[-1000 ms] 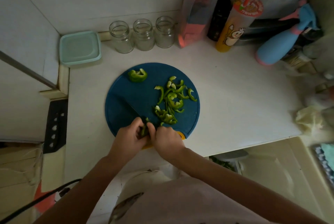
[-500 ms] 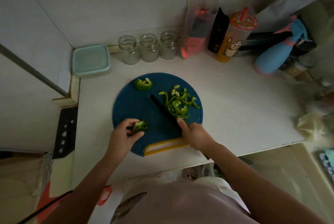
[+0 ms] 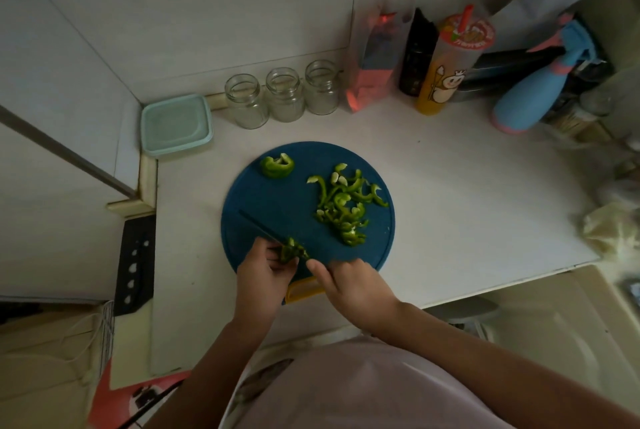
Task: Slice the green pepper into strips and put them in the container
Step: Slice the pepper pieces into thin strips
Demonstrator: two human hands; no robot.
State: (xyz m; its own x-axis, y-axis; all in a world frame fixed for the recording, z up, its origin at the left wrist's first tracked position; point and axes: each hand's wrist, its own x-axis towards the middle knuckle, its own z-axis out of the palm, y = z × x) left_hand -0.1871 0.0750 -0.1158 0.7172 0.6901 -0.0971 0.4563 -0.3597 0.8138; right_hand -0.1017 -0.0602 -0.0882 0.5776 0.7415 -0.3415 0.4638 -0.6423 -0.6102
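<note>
A round blue cutting board [image 3: 277, 207] lies on the white counter. My left hand [image 3: 263, 273] pinches a small green pepper piece [image 3: 289, 250] at the board's near edge. My right hand [image 3: 349, 285] grips a dark knife [image 3: 259, 226] whose blade crosses that piece and points far left. A pile of green pepper strips [image 3: 343, 209] covers the board's right half. Another uncut pepper chunk [image 3: 277, 166] sits at the board's far left. A pale green lidded container [image 3: 175, 124] stands in the back left corner.
Three glass jars [image 3: 282, 94] stand in a row behind the board. A pink bag [image 3: 370, 82], a dark bottle [image 3: 415, 54], an orange drink cup [image 3: 446, 72] and a blue spray bottle [image 3: 530, 99] line the back right. A sink [image 3: 554, 335] lies at the near right.
The knife has swung from beside the strip pile to the pepper piece in my left hand. My right hand has moved left, close to the left hand.
</note>
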